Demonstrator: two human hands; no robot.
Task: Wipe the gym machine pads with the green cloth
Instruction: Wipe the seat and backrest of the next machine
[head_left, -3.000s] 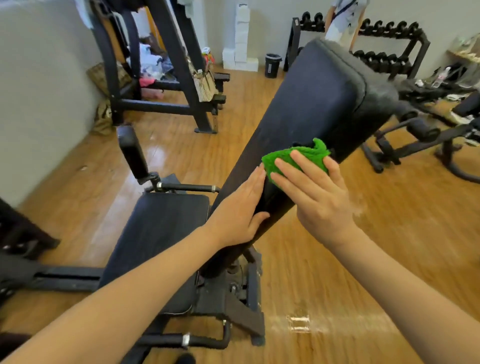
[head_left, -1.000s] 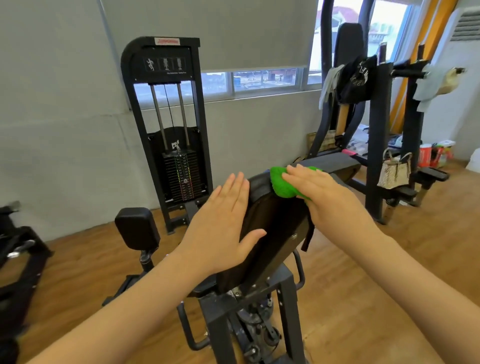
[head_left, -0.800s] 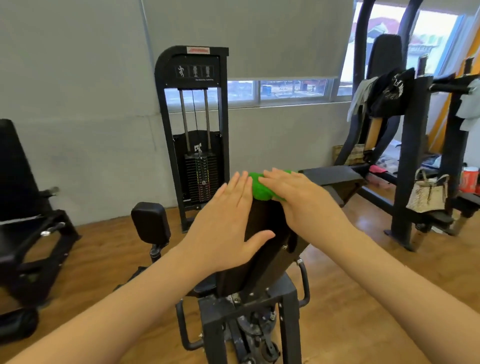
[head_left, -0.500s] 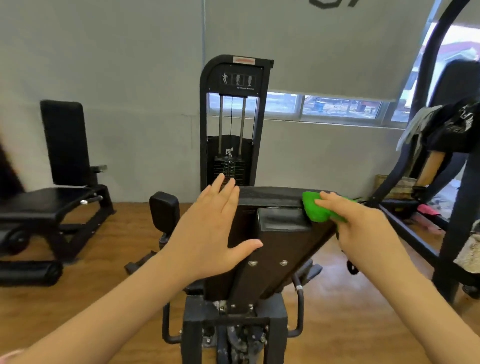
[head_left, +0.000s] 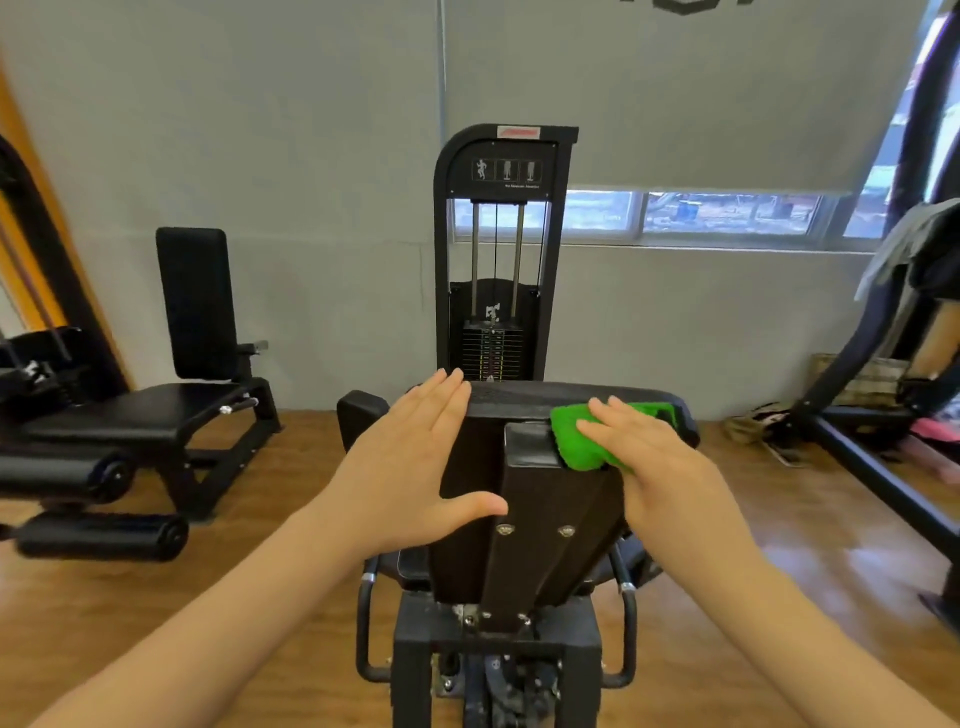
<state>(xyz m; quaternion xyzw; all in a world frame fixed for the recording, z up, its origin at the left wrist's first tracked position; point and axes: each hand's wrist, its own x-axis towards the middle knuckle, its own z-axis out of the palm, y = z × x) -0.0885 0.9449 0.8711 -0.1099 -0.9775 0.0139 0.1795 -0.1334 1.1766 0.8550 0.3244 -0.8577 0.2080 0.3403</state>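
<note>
Wiping the top edge of the backrest pad (head_left: 524, 399) from behind.

The right hand (head_left: 657, 470) presses the green cloth (head_left: 574, 441) flat-fingered onto the pad's right top corner — fingers straight, not curled; the left hand (head_left: 410, 467) rests open against the pad's left edge, steadying it. Next likely calls for sweeping the cloth leftward along the rim. The weight stack tower (head_left: 501, 249) bears a red brand plate and exercise pictograms — text unreadable.

A cloth (head_left: 576, 441) lies on the right of the near pad's (head_left: 530, 402) top edge; a weight stack (head_left: 491, 353) stands behind, a bench (head_left: 156, 410) far left.
</note>
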